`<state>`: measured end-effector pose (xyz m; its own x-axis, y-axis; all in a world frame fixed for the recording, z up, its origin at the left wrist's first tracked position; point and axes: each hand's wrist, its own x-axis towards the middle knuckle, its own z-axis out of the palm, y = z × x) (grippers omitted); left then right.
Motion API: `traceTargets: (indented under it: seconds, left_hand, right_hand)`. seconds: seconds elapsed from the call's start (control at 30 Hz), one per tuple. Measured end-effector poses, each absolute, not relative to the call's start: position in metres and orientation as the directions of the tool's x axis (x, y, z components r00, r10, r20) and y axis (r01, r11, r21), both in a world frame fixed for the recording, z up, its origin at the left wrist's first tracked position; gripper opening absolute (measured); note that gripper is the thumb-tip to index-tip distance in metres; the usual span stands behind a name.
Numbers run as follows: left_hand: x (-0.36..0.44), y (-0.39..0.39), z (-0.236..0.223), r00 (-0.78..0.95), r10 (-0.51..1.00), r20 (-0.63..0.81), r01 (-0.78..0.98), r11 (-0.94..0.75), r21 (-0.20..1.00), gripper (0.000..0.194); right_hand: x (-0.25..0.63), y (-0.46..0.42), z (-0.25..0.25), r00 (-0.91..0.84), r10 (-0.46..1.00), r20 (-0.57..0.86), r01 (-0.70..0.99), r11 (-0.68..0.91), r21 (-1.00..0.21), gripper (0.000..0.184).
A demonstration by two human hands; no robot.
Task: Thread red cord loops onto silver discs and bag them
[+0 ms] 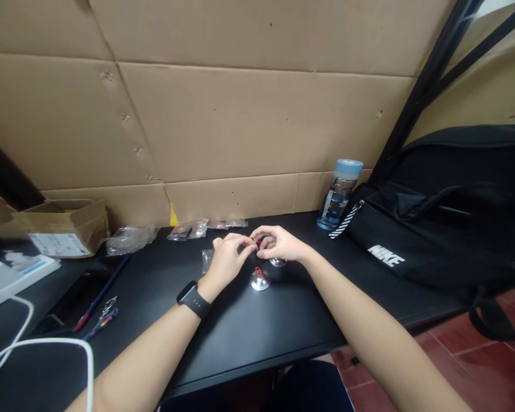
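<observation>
Above the middle of the black desk, my left hand (228,258) and my right hand (280,242) meet with fingertips pinched together. Between them shows a thin red cord (258,242), which both hands grip; its finer detail is too small to make out. Just below lies a small shiny silver finger cymbal (262,281) with a red cord loop at its centre. A second silver cymbal (278,263) sits partly hidden beneath my right hand. On my left wrist is a black watch (194,299).
Several small plastic packets (189,230) lie along the cardboard wall. Left stand an open cardboard box (64,232), a phone (79,292), a pen (100,294), and a white cable (47,342). Right stand a water bottle (339,197) and a black bag (438,246).
</observation>
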<state>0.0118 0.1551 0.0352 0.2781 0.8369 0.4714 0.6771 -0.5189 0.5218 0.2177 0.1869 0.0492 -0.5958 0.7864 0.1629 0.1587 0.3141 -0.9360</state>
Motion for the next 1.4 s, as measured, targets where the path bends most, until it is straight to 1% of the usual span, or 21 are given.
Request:
traceTargets:
  seconds: [0.27, 0.43, 0.5, 0.53, 0.63, 0.67, 0.73, 0.87, 1.13, 1.3, 1.4]
  left_hand:
    - [0.014, 0.154, 0.035, 0.328, 0.852, 0.408, 0.686, -0.512, 0.517, 0.012]
    - [0.014, 0.153, 0.034, 0.335, 0.856, 0.393, 0.678, -0.509, 0.530, 0.010]
    - [0.014, 0.156, 0.032, 0.302, 0.861, 0.409, 0.639, -0.501, 0.584, 0.009]
    - [0.013, 0.158, 0.030, 0.279, 0.867, 0.412, 0.596, -0.493, 0.634, 0.009]
    - [0.011, 0.167, 0.022, 0.214, 0.899, 0.383, 0.389, -0.438, 0.811, 0.010]
    - [0.011, 0.170, 0.020, 0.199, 0.908, 0.369, 0.321, -0.416, 0.851, 0.012]
    - [0.011, 0.174, 0.017, 0.178, 0.918, 0.355, 0.233, -0.390, 0.891, 0.014]
    - [0.010, 0.175, 0.016, 0.170, 0.915, 0.366, 0.200, -0.395, 0.896, 0.016]
    - [0.009, 0.170, 0.020, 0.189, 0.907, 0.376, 0.284, -0.417, 0.863, 0.013]
    - [0.009, 0.168, 0.023, 0.206, 0.897, 0.391, 0.355, -0.441, 0.824, 0.011]
    - [0.009, 0.168, 0.023, 0.219, 0.888, 0.404, 0.362, -0.458, 0.812, 0.011]
  right_hand:
    - [0.219, 0.181, 0.056, -0.616, 0.784, 0.084, 0.316, 0.343, -0.884, 0.043]
    - [0.218, 0.180, 0.055, -0.630, 0.774, 0.067, 0.342, 0.353, -0.871, 0.047]
    - [0.218, 0.181, 0.054, -0.621, 0.780, 0.083, 0.321, 0.349, -0.880, 0.046]
    - [0.218, 0.182, 0.054, -0.615, 0.783, 0.096, 0.304, 0.348, -0.887, 0.045]
    - [0.218, 0.184, 0.051, -0.608, 0.782, 0.138, 0.239, 0.346, -0.907, 0.044]
    - [0.217, 0.185, 0.050, -0.607, 0.781, 0.151, 0.219, 0.347, -0.912, 0.045]
    - [0.217, 0.186, 0.049, -0.599, 0.782, 0.174, 0.186, 0.348, -0.919, 0.045]
    - [0.215, 0.187, 0.049, -0.569, 0.800, 0.191, 0.169, 0.341, -0.925, 0.044]
    - [0.217, 0.190, 0.044, -0.557, 0.802, 0.218, 0.178, 0.371, -0.912, 0.045]
    - [0.218, 0.193, 0.041, -0.561, 0.801, 0.209, 0.206, 0.379, -0.902, 0.046]
    - [0.218, 0.192, 0.041, -0.558, 0.804, 0.205, 0.223, 0.383, -0.897, 0.045]
